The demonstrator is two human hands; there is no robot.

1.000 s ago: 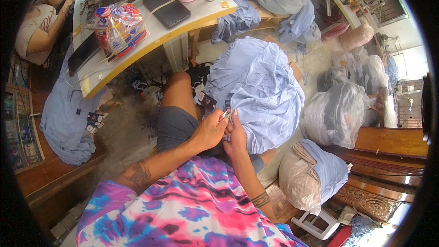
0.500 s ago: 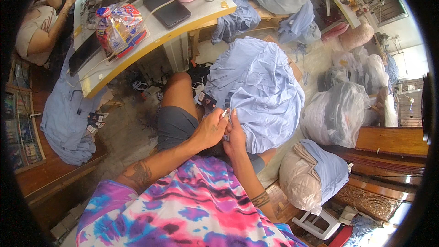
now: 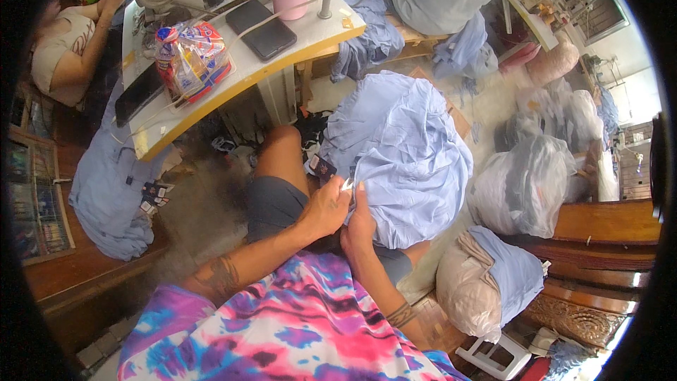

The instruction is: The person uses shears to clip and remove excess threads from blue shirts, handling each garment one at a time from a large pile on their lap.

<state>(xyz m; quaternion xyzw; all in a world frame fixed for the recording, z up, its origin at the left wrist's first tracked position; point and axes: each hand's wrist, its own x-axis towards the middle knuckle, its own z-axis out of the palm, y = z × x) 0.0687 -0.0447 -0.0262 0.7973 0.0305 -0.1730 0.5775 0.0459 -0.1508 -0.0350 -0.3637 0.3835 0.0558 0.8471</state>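
One light-blue gathered cloth garment (image 3: 409, 162) is lying heaped in front of you, partly covering your right leg, and you are working at its near left edge. Your left hand (image 3: 326, 209) is clamping its fingers around a small silver pointed tool (image 3: 346, 184), whose tip is showing just beside the cloth. Your right hand (image 3: 358, 224) is laying its thumb along that edge while its other fingers are curling underneath, seemingly pinching the fabric. The work appears to be in progress on this piece; what is already finished on it isn't showing, so you are leaving that uncertain. Another light-blue cloth garment with dark tags (image 3: 109, 187) is draping at your far left, giving no clear sign whether it is done or waiting. As for markings, a dark rectangular card tag (image 3: 323, 167) is sitting at the heap's left edge, bearing pale and reddish print too small to read. A clear plastic packet with red-and-blue printing (image 3: 194, 63) is resting on the white yellow-edged table (image 3: 324, 34), and dark lettering is running across a co-worker's cream shirt (image 3: 63, 56).
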